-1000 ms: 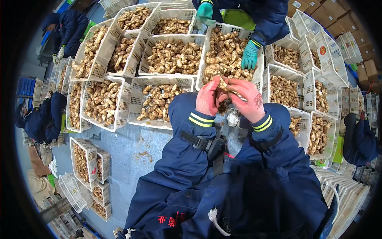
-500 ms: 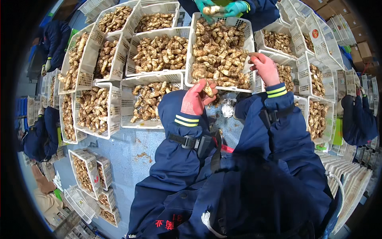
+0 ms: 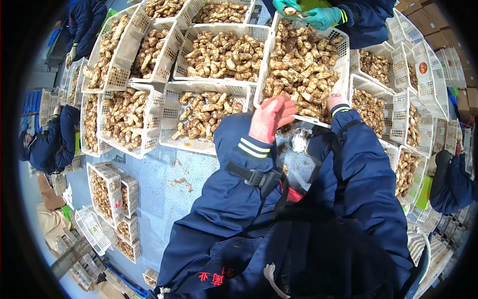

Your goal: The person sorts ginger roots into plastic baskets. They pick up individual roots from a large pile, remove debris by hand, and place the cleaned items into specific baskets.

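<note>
A: Left hand [image 3: 270, 117], pinkish glove, sits over the near rim of the big white crate [image 3: 343, 55]. Fingers curl downward; whether they pinch anything cannot be told, the palm side is hidden.

B: And the right hand [image 3: 336, 101]?

A: Mostly hidden behind its own blue cuff, at the crate's near edge, among the knobbly brown roots [image 3: 298, 65]. Cannot tell whether it grips one or rests loose.

B: The roots lie where?

A: Heaped in that crate, just ahead of both hands and touching the fingertips. More of them fill the crate [image 3: 209, 117] to the left of the left hand.

B: How would they handle?

A: Judging by look: stiff, lumpy, dry-skinned, light singly, not slippery. Thin lobes may snap, so take hold round the thick middle, not a nub.

B: Anyone else nearby?

A: Beyond the crate, a co-worker's teal gloves [image 3: 311, 12] hold one piece at the far rim, well apart from the wearer's hands.
</note>
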`<state>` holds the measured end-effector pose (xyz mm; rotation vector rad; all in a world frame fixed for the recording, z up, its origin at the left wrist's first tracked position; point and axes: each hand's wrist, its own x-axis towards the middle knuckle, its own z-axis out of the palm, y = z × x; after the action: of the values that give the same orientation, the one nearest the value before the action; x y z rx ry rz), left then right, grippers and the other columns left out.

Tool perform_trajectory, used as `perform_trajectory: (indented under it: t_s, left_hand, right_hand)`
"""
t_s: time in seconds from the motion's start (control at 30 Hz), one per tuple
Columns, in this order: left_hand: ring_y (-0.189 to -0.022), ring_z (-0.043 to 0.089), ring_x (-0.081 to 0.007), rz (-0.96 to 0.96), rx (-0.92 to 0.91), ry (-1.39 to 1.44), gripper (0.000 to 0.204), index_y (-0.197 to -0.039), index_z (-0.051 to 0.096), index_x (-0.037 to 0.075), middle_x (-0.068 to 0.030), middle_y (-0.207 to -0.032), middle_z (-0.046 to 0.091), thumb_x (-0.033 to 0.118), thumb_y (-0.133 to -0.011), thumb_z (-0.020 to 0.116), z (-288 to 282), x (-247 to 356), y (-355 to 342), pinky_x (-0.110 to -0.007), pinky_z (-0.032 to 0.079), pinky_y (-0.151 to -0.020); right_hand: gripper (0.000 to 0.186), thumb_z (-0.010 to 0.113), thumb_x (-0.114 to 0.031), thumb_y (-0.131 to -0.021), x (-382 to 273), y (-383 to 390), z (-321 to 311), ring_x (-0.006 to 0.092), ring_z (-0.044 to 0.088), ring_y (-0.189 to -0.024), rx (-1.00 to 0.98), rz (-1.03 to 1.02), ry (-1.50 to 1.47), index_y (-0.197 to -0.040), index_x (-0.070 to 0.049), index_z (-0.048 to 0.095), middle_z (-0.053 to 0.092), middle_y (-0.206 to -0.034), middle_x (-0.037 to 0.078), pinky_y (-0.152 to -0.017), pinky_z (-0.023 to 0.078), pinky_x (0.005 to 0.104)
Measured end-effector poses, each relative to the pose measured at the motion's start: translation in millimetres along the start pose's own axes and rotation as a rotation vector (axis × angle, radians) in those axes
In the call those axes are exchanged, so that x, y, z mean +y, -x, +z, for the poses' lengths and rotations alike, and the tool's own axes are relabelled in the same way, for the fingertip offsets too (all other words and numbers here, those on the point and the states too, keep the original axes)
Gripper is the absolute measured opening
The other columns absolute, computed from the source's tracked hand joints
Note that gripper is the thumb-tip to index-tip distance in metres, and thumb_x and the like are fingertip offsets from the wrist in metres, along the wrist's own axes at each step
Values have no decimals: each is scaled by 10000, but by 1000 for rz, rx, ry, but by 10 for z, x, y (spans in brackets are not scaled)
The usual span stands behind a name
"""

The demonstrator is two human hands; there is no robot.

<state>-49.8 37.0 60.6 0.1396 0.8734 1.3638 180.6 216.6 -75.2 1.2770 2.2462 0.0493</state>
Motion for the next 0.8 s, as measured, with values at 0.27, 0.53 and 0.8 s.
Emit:
perform_trajectory:
  t_s: [0.27, 0.53, 0.8]
  left_hand:
    - [-853, 570, -197, -118, -88, -134, 441, -1071, 521, 5, -103, -982, 576, 388, -855, 491, -19, -321, 80, -306, 466, -710]
    - [-896, 558, -183, -1, -283, 175, 399, -1095, 486, -17, -109, -1012, 567, 326, -902, 418, 358, -32, 278, -279, 472, -750]
    - [-689, 588, -195, -71, -206, 236, 345, -987, 502, -3, -115, -854, 600, 321, -878, 461, 205, 74, 384, -312, 483, -599]
  right_hand:
    - [241, 532, -64, -740, -348, 994, -1494, 289, 566, -843, 727, -108, -1065, -978, -51, 569, 593, -907, 143, -740, 447, 329]
    - [357, 597, -53, -548, -720, 1944, -1899, 236, 535, -844, 948, -811, -591, -900, -118, 592, 557, -882, 23, -718, 451, 346]
    - [290, 507, -58, -790, -536, 1887, -1902, 172, 567, -880, 628, -347, -1475, -1076, -48, 554, 586, -1005, 87, -718, 450, 260]
